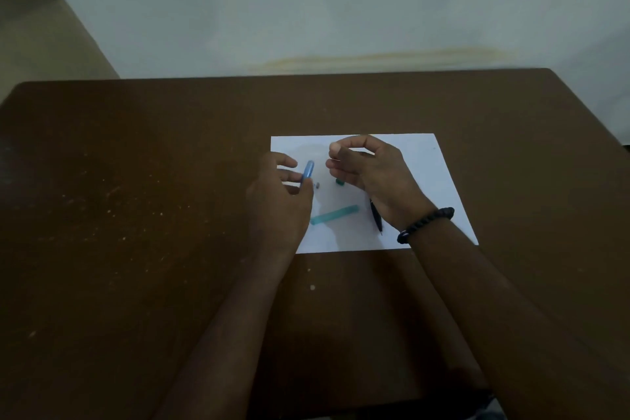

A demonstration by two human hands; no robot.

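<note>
A white sheet of paper (422, 177) lies on the brown table (136, 198). My left hand (278, 204) pinches a small blue pen cap (308, 170) over the sheet's left part. My right hand (371, 170), with a dark bead bracelet (426, 224) at the wrist, hovers over the sheet with thumb and fingers curled together; whether it pinches something tiny I cannot tell. On the paper lie a teal pen barrel (335, 214), a small teal piece (340, 182), a tiny grey part (317, 185) and a dark thin refill (376, 219), partly hidden by my right wrist.
The table's far edge meets a pale wall (306, 10). Brown tabletop with light specks spreads wide to the left and in front of the paper. The table's right edge runs close to the sheet's right side.
</note>
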